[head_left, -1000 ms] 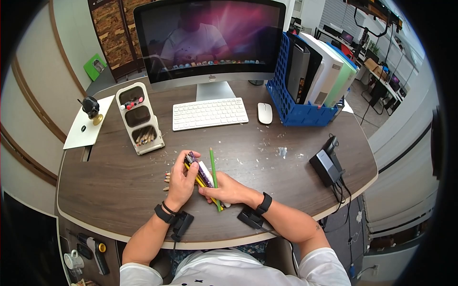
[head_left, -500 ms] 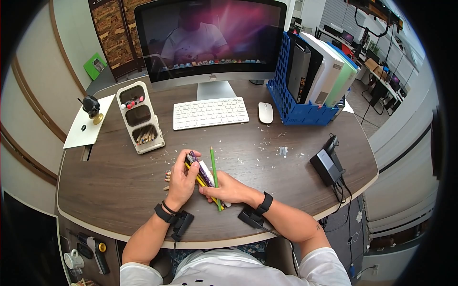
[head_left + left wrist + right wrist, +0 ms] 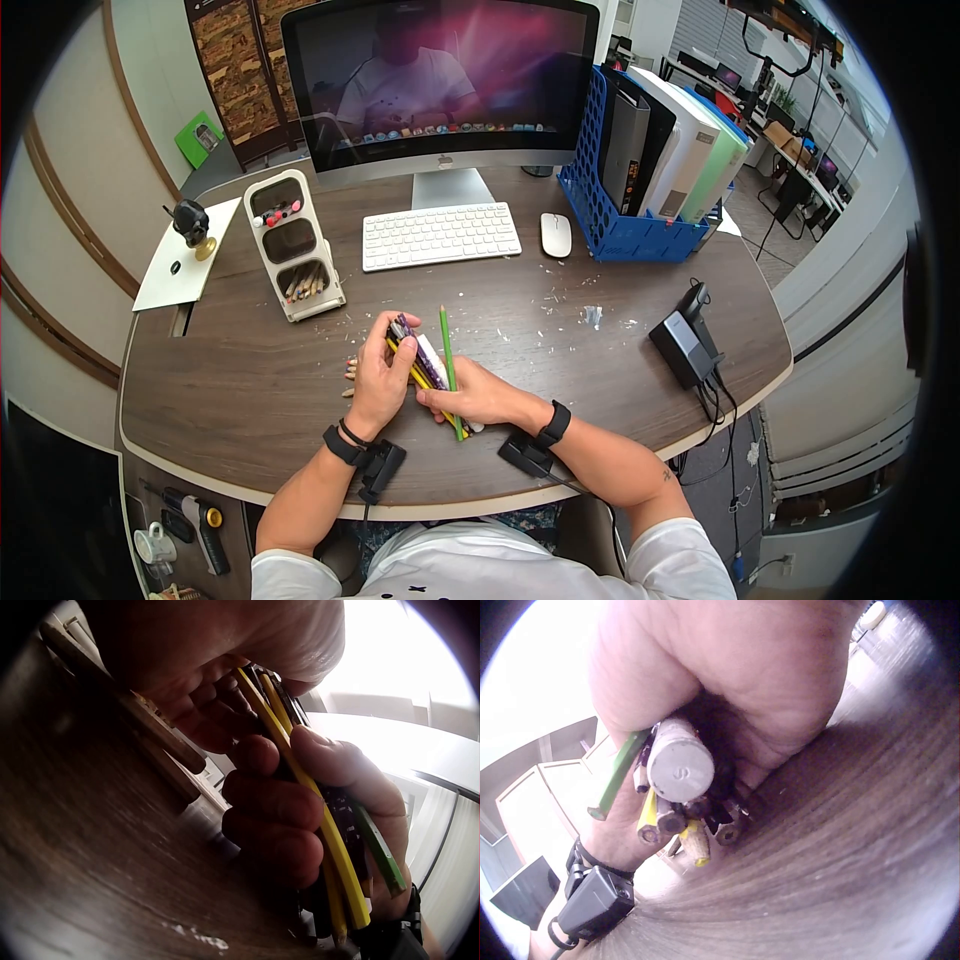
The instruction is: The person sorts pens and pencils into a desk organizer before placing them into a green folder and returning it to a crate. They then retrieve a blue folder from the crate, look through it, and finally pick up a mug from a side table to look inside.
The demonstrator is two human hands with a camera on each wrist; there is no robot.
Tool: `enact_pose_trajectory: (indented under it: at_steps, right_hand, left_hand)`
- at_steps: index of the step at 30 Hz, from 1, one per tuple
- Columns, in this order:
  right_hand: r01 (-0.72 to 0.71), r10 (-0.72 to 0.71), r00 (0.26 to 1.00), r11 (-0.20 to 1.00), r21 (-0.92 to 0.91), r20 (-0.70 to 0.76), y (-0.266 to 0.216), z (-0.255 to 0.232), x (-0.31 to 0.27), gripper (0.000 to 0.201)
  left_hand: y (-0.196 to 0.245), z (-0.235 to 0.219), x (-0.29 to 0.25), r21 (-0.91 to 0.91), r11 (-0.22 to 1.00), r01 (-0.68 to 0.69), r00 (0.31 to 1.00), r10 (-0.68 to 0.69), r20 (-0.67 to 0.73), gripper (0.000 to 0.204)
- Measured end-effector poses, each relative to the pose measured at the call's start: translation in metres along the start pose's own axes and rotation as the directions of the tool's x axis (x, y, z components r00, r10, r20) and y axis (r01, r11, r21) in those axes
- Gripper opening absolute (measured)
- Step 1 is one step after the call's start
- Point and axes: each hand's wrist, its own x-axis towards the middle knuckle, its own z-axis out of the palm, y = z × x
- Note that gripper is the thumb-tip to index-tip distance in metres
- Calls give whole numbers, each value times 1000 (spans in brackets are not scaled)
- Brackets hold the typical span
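Note:
Both hands hold one bundle of pencils and pens above the desk's near middle. The left hand (image 3: 378,378) grips its upper end, thumb across the purple patterned pen (image 3: 408,330). Around the lower end curl the fingers of the right hand (image 3: 478,393). A green pencil (image 3: 447,350) stands apart from the rest at its tip, under the right thumb. Yellow pencils (image 3: 330,840) run along the bundle in the left wrist view. The right wrist view shows a white round-ended marker (image 3: 681,771) among several pencil ends. Loose pencils (image 3: 350,375) lie beside the left hand.
A beige holder (image 3: 327,250) with pencils and markers stands back left. Behind are a keyboard (image 3: 440,237), mouse (image 3: 556,236), monitor (image 3: 450,80) and blue file rack (image 3: 640,243). Black devices (image 3: 684,350) with cables lie right. Pale shavings (image 3: 593,317) are scattered on the desk.

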Motion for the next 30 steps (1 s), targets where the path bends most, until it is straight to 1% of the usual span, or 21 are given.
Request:
enact_pose_trajectory:
  at_steps: [2, 4, 7, 11, 13, 14, 20, 22, 23, 25, 26, 28, 29, 30]
  right_hand:
    - [1, -1, 1000, 1000, -5, -2, 0, 0, 0, 20]
    - [2, -2, 1000, 1000, -9, -2, -3, 0, -1, 20]
    - [2, -2, 1000, 1000, -26, 4, -2, 0, 0, 20]
    - [13, -13, 1000, 1000, 6, -1, -1, 1, 0, 20]
    - [26, -26, 1000, 1000, -4, -15, -2, 2, -1, 20]
    - [24, -24, 1000, 1000, -2, -16, -2, 1, -2, 20]
    - [-12, 12, 1000, 1000, -8, -4, -8, 2, -3, 20]
    - [-13, 13, 1000, 1000, 8, -2, -3, 1, -1, 20]
    - [-13, 13, 1000, 1000, 6, 0, -3, 2, -1, 20]
    - [29, -28, 999, 999, 27, -32, -1, 3, 0, 20]
    - [29, -28, 999, 999, 25, -27, 0, 3, 0, 20]
    - [57, -57, 998, 996, 68, -1, 3, 3, 1, 19]
    - [57, -57, 998, 996, 65, 5, 4, 3, 1, 19]
    - [47, -47, 999, 992, 115, 0, 4, 4, 1, 20]
  left_hand:
    - [3, -1, 0, 11, 1000, -4, 1000, 4, -2, 22]
    - [6, -2, -1, 38, 999, 37, 998, -39, 40, 21]
    - [4, -2, -1, 4, 999, 43, 998, -44, 39, 22]
    - [5, -1, -1, 22, 998, 51, 998, -51, 41, 22]
    - [5, 2, 0, -21, 1000, -15, 1000, 15, 4, 21]
    - [4, 2, 0, -22, 1000, -13, 1000, 13, 6, 21]
    - [4, -2, -1, -9, 1000, 16, 1000, -16, 17, 22]
    - [6, -4, -2, -7, 997, 82, 996, -81, 48, 23]
    - [5, -4, -2, -7, 997, 81, 996, -81, 45, 23]
    - [5, -4, -2, 28, 998, 59, 997, -60, 47, 33]
    - [7, -2, -3, 28, 998, 58, 997, -60, 41, 33]
    - [13, 3, -3, -111, 993, 44, 999, -44, -2, 45]
    - [13, 2, -2, -111, 993, 42, 999, -43, -9, 45]
    - [11, 1, -2, -166, 983, 74, 997, -73, 9, 50]
